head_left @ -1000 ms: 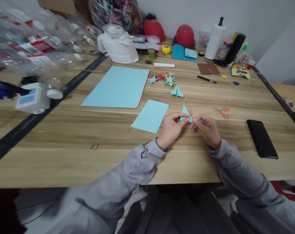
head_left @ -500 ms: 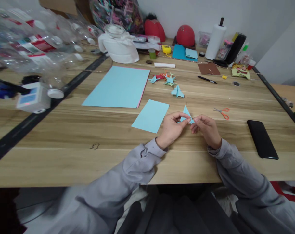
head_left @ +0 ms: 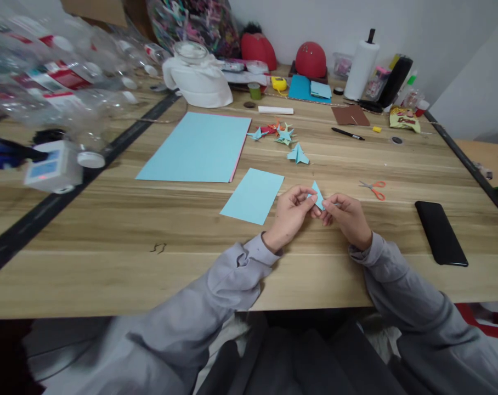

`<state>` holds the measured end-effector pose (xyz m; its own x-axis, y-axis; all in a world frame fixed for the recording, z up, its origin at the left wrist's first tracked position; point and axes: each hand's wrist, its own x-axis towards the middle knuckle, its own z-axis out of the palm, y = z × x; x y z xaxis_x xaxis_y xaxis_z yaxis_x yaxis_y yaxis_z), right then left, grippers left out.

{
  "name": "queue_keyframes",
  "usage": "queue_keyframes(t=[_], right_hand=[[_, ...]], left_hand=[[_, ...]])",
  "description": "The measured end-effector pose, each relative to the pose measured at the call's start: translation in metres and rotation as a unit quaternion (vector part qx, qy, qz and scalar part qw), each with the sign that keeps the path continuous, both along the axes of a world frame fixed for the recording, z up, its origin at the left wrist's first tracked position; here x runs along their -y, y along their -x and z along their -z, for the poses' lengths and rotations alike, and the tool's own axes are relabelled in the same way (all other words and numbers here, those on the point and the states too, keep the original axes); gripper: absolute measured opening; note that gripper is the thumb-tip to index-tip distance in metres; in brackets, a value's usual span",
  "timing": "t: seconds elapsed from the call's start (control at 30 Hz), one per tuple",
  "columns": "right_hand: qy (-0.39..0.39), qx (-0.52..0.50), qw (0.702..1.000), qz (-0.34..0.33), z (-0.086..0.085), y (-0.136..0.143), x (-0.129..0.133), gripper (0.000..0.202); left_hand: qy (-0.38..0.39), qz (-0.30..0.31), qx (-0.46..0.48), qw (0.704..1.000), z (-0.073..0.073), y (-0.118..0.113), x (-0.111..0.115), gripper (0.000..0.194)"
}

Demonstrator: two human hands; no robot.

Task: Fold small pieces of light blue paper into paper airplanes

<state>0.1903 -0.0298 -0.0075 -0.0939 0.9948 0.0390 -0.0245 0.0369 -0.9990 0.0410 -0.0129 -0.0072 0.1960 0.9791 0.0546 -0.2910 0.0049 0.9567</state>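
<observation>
A small piece of folded light-blue paper (head_left: pixel 318 195) is held between both hands, its pointed tip facing away from me. My left hand (head_left: pixel 292 211) pinches its left side between thumb and fingers. On the lower right edge, my right hand (head_left: pixel 345 215) grips it with thumb and index finger. The fingers hide part of the folds. Beside my left hand lies a flat light-blue paper rectangle (head_left: pixel 253 196). Farther back sits a finished-looking blue paper plane (head_left: pixel 298 154), close to a cluster of small folded paper figures (head_left: pixel 284 133).
A stack of large blue sheets (head_left: pixel 195 148) lies at left centre. Orange-handled scissors (head_left: pixel 374 189) and a black phone (head_left: pixel 441 233) are to the right. A black pen (head_left: pixel 347 134) lies behind. Plastic bottles (head_left: pixel 60 77) crowd the far left, near a white box device (head_left: pixel 54 167).
The folded paper has been turned in my fingers and now shows a narrower triangle. My left fingers have shifted along it. The whole view has moved slightly.
</observation>
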Motion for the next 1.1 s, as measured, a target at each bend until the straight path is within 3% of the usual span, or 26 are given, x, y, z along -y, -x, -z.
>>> queue_keyframes(t=[0.07,0.23,0.47,1.1], right_hand=[[-0.006,0.001,1.000,0.013,0.0005,-0.0004,0.0005,0.047],[-0.006,0.000,1.000,0.026,0.0010,-0.0021,0.0003,0.042],[-0.006,-0.003,1.000,0.024,-0.0009,-0.0014,0.0012,0.038],[0.031,-0.023,0.999,0.024,-0.0029,0.0013,0.0029,0.040]], left_hand=[[0.022,0.008,0.028,0.999,-0.0012,-0.0007,0.0014,0.044],[0.040,-0.001,-0.006,0.999,-0.0012,-0.0021,0.0039,0.056],[0.047,0.014,0.010,0.999,0.0009,-0.0021,0.0037,0.051],[0.046,-0.006,-0.003,0.999,-0.0038,-0.0037,0.0053,0.059]])
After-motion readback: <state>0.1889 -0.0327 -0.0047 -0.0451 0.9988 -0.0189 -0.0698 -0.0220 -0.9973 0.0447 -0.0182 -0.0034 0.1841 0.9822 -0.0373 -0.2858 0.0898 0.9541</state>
